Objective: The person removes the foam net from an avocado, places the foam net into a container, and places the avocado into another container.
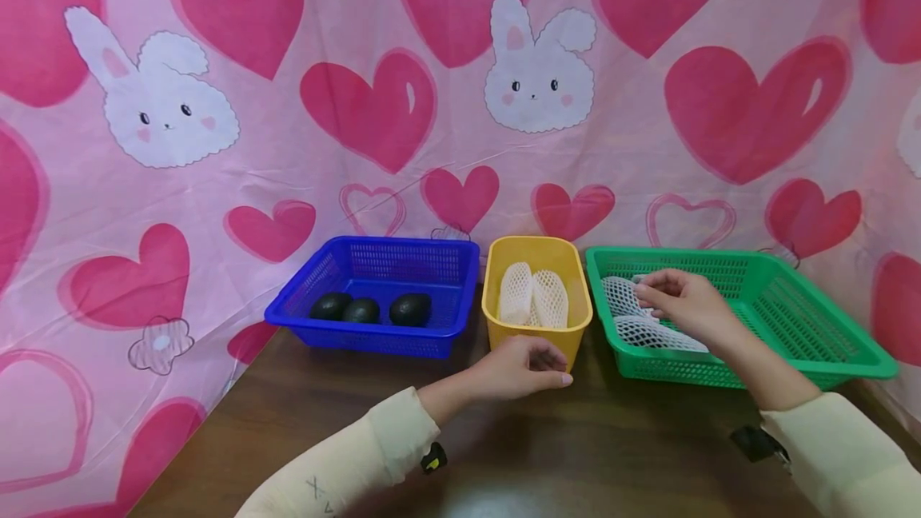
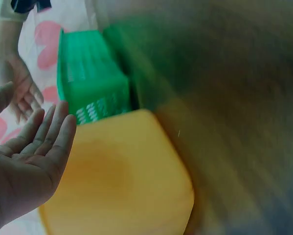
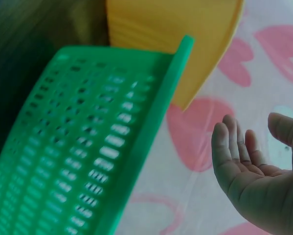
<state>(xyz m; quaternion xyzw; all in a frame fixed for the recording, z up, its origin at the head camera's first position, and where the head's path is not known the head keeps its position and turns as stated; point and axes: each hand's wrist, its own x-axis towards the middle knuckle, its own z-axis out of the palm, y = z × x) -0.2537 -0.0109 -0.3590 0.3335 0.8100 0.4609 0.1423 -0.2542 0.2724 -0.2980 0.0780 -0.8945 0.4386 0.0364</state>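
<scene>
My left hand point(image 1: 512, 368) is at the front of a yellow bin point(image 1: 496, 336), fingers loosely bent and nothing in them. Two white foam net sleeves point(image 1: 550, 298) stand in that bin. Over the left part of a green basket point(image 1: 763, 262) hovers my right hand point(image 1: 692, 306), its grasp empty and its fingers relaxed in the right wrist view. Below and beside it, white foam nets point(image 1: 647, 334) lie in the basket, partly hidden by the hand. The left wrist view shows the left palm point(image 2: 26, 171) next to the bin's yellow wall point(image 2: 122, 171).
A blue basket point(image 1: 360, 337) at the left holds three dark avocados point(image 1: 410, 309). All the containers stand in a row on a brown wooden table point(image 1: 576, 454). Behind them hangs a pink cloth point(image 1: 460, 134) with hearts and rabbits.
</scene>
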